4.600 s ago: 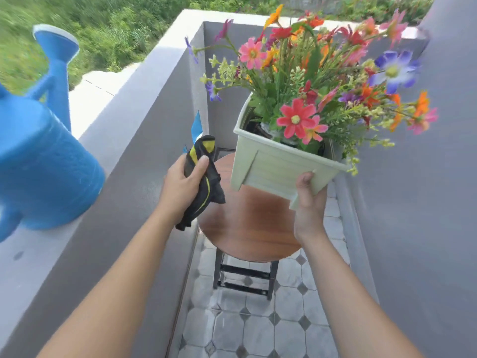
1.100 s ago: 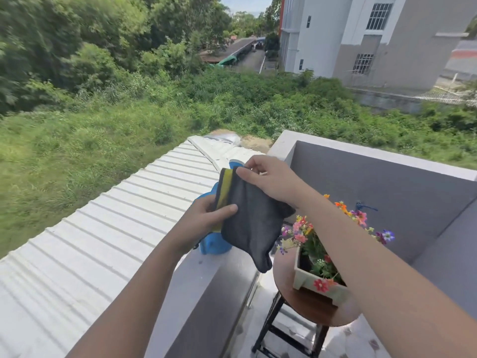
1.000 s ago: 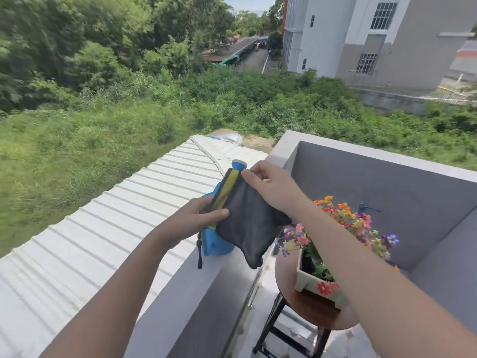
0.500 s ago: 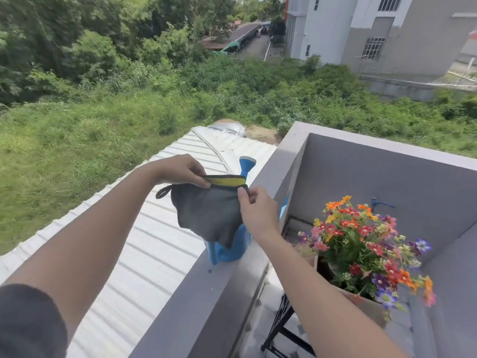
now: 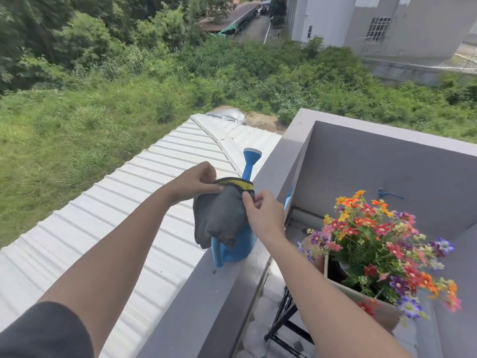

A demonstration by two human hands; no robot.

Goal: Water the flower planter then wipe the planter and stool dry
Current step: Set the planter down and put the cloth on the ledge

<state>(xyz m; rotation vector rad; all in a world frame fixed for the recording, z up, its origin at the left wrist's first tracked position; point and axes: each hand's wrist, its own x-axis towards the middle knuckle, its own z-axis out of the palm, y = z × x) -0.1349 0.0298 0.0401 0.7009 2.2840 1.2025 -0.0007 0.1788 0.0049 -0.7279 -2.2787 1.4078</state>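
Since last frame, cloth (image 5: 222,218) lowered onto blue watering can (image 5: 237,244) on ledge (image 5: 206,293). Left hand (image 5: 193,182) and right hand (image 5: 263,215) each pinch its yellow-edged top. Planter (image 5: 361,295) on stool (image 5: 284,316) at 4 o'clock.

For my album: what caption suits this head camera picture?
Both hands, left hand and right hand, hold a dark grey cloth with yellow edge above a blue plastic watering can on the ledge.

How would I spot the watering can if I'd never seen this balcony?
Find the grey balcony wall running up the middle. On its flat top stands the watering can, bright blue plastic, spout pointing away. It is partly hidden by a grey cloth held before it, and nothing else on the ledge is blue.
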